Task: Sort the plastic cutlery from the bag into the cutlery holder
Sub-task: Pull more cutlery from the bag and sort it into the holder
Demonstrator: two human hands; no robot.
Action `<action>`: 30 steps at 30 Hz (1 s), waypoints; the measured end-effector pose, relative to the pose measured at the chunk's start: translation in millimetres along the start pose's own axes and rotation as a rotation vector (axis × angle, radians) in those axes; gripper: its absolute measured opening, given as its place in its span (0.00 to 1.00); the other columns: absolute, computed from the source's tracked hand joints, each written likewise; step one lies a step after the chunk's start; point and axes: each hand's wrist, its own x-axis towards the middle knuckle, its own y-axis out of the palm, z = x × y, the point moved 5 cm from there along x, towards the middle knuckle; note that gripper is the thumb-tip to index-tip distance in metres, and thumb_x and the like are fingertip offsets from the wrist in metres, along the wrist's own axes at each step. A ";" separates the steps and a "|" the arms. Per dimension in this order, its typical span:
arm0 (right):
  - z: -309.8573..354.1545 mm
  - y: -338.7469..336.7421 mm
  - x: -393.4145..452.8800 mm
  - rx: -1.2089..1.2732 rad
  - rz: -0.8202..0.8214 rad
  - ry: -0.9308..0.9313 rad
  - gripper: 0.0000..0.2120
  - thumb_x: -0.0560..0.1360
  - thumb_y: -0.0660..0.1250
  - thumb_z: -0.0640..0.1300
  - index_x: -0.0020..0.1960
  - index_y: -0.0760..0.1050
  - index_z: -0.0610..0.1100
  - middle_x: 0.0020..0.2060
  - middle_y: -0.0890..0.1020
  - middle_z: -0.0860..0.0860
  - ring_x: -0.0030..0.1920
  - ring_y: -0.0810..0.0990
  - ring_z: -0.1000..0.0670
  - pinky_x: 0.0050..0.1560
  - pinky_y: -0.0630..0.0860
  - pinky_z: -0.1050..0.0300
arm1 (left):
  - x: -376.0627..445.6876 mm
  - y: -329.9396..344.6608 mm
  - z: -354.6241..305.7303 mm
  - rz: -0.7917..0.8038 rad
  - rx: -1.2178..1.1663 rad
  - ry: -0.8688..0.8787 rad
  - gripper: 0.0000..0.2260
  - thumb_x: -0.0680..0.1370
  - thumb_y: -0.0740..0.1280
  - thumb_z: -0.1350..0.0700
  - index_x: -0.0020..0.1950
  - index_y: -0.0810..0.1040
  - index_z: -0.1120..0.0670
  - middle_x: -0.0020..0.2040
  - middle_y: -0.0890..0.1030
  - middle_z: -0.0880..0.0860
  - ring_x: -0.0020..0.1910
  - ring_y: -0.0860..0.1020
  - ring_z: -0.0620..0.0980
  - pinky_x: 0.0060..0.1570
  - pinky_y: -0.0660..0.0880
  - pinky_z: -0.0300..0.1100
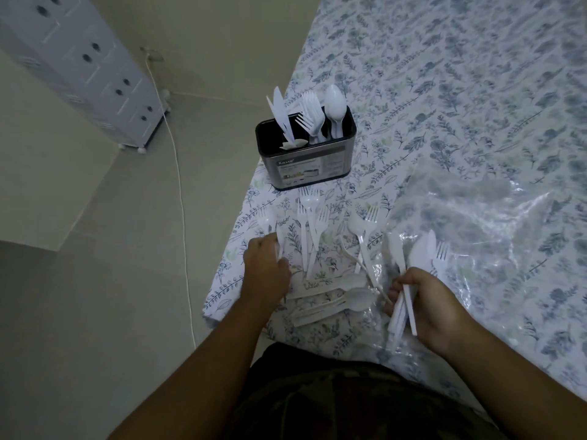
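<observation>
Holding a fanned bundle of white knives and one fork (413,274) by the handles, the right hand (425,309) had its fingers (405,282) closed round them, probably to carry one kind together. The left hand (265,268) lay over the sheet's edge, its fingers curled on what looked like a single thin handle (278,247); how firmly, I could not tell. Between the hands, loose spoons (346,296) and forks (309,223) lay scattered flat on the leaf-printed bed sheet (460,90), thin, glossy and rigid. The crinkled clear bag (476,223) sprawled to the right, shiny and limp. Farther off stood the cutlery holder (305,163), a dark-rimmed metal box with three compartments: knives left, forks middle, spoons right, all upright, handles down.
</observation>
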 end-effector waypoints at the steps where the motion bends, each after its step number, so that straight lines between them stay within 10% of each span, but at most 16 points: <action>1: 1.6 -0.4 -0.9 0.019 0.008 -0.010 0.07 0.77 0.60 0.36 0.44 0.74 0.44 0.29 0.68 0.50 0.30 0.66 0.50 0.30 0.74 0.58 | 0.1 0.8 -1.9 0.001 -0.028 -0.006 0.15 0.74 0.68 0.63 0.60 0.73 0.54 0.58 0.71 0.56 0.60 0.70 0.56 0.55 0.66 0.43; 6: 6.2 -13.8 -0.8 0.007 -0.080 -0.046 0.10 0.80 0.66 0.42 0.40 0.71 0.43 0.29 0.66 0.49 0.26 0.67 0.51 0.28 0.70 0.56 | -6.8 17.5 -25.1 0.106 -0.154 0.162 0.27 0.75 0.69 0.62 0.74 0.68 0.56 0.67 0.72 0.56 0.68 0.70 0.54 0.70 0.67 0.50; 10: 14.0 -29.2 -4.1 0.019 -0.176 -0.094 0.07 0.79 0.64 0.41 0.42 0.73 0.42 0.29 0.72 0.49 0.27 0.71 0.51 0.32 0.71 0.55 | -20.4 10.5 -44.8 -0.091 -0.062 0.333 0.22 0.72 0.71 0.57 0.66 0.74 0.54 0.60 0.73 0.53 0.61 0.70 0.51 0.62 0.68 0.42; 14: 23.7 -48.6 -10.1 -0.015 -0.383 -0.272 0.03 0.78 0.64 0.39 0.52 0.74 0.43 0.27 0.71 0.47 0.22 0.68 0.50 0.25 0.68 0.58 | -43.5 32.1 -61.3 0.159 0.132 0.548 0.21 0.71 0.71 0.42 0.60 0.77 0.49 0.56 0.73 0.48 0.56 0.70 0.47 0.54 0.71 0.42; 17: 25.1 -55.0 -14.6 -0.032 -0.471 -0.299 0.04 0.79 0.64 0.41 0.53 0.74 0.43 0.28 0.70 0.47 0.20 0.68 0.50 0.24 0.68 0.58 | -52.2 51.5 -59.9 0.325 0.173 0.486 0.20 0.74 0.71 0.44 0.63 0.76 0.49 0.56 0.75 0.48 0.56 0.72 0.47 0.54 0.73 0.44; 23: 23.1 -68.0 -15.6 -0.064 -0.549 -0.372 0.10 0.77 0.66 0.47 0.56 0.78 0.45 0.38 0.80 0.46 0.38 0.78 0.44 0.43 0.78 0.46 | -36.0 36.0 -52.6 0.072 -0.051 0.254 0.12 0.77 0.70 0.53 0.59 0.74 0.52 0.45 0.74 0.47 0.43 0.75 0.46 0.40 0.69 0.35; 30: 18.0 -66.2 -13.5 -0.126 -0.541 -0.347 0.10 0.80 0.66 0.46 0.58 0.76 0.43 0.35 0.75 0.45 0.32 0.73 0.48 0.33 0.72 0.53 | -45.0 35.0 -63.6 -0.027 -0.058 0.260 0.13 0.75 0.70 0.54 0.56 0.71 0.50 0.50 0.71 0.47 0.48 0.72 0.46 0.45 0.74 0.40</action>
